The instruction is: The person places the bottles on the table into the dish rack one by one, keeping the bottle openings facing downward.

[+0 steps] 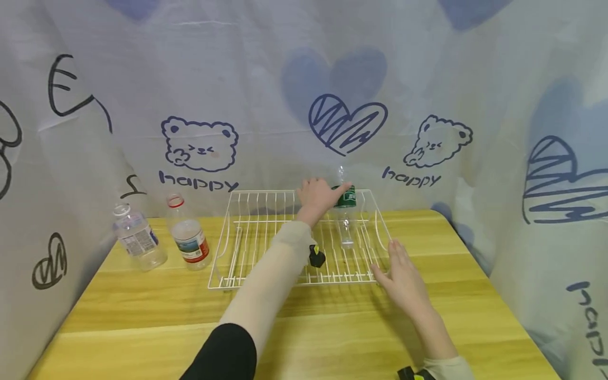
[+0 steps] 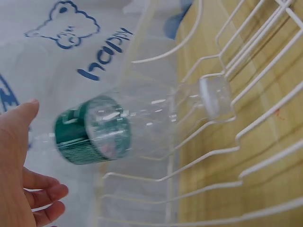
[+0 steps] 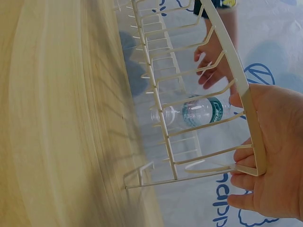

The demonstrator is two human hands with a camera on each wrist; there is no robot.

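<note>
On the table stands the white wire rack; toward its right side the clear bottle stands about upright, base down at the wires; the left hand is the nearer one, with the bottle just to its right, while the right hand, fingers almost straight, lies along the rack's right front corner without gripping. The head view shows the left thumb overlapping the green label; the right wrist view reveals a gap there, the fingers loosely parted and holding nothing.
</note>
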